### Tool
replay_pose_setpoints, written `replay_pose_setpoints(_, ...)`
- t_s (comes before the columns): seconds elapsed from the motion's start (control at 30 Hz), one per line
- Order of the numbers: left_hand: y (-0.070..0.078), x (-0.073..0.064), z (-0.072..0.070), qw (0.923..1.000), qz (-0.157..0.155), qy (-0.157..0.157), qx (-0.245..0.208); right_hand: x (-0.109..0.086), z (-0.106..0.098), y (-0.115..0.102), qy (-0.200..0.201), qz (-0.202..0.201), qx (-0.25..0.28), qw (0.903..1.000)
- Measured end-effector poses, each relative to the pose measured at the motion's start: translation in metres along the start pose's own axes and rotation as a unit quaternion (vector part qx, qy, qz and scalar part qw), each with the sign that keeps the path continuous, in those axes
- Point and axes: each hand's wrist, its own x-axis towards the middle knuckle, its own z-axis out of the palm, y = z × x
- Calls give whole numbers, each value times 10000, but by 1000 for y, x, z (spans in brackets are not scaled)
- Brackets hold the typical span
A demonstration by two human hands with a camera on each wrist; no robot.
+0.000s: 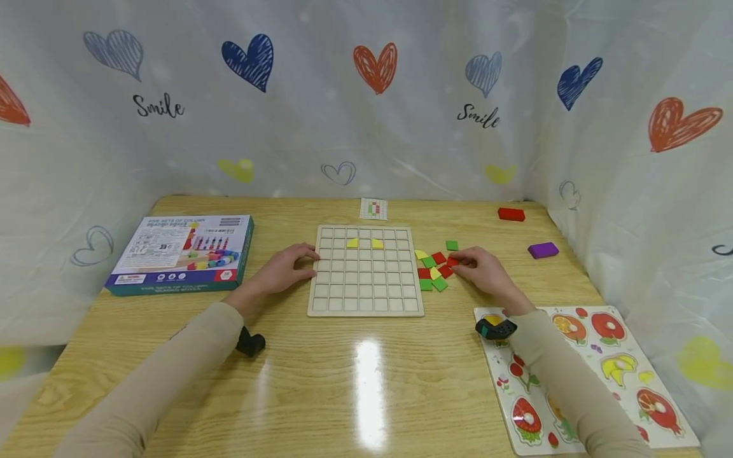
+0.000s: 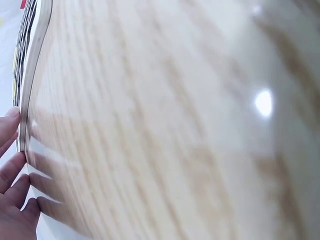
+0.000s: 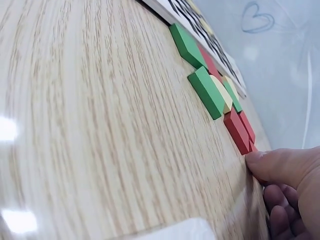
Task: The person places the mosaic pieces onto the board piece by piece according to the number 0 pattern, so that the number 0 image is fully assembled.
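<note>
A wooden grid board lies flat mid-table, with two yellow quarter-round tiles in an upper row. My left hand rests at the board's left edge. In the left wrist view its fingers touch the board's side. My right hand is right of the board, beside a loose cluster of red, green and yellow tiles. Its thumb and finger pinch a red square tile at the cluster's right end. In the right wrist view, the thumb meets the tile beside other red tiles.
Behind the board lies a small pattern card. A boxed bead set sits at the left. A fruit puzzle board lies under my right forearm. Red and purple blocks lie at the far right. Printed curtains enclose the table.
</note>
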Motion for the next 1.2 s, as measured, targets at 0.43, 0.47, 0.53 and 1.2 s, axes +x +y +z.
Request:
replay_pose_setpoints(0.43,0,-1,1,9999,60,65,74,-3,-2,0,-16,-32,6,10000)
replay_pose_setpoints(0.47,0,-1,1,9999,55,69,71,-3,-2,0,-17,-43,-1,10000)
replay_pose_setpoints(0.53,0,-1,1,9999,43,76,76,-3,-2,0,-22,-55,-13,10000)
replay_pose_setpoints(1.2,-3,2,1,9999,0,99,55,-2,-4,2,26,-45,-43,10000)
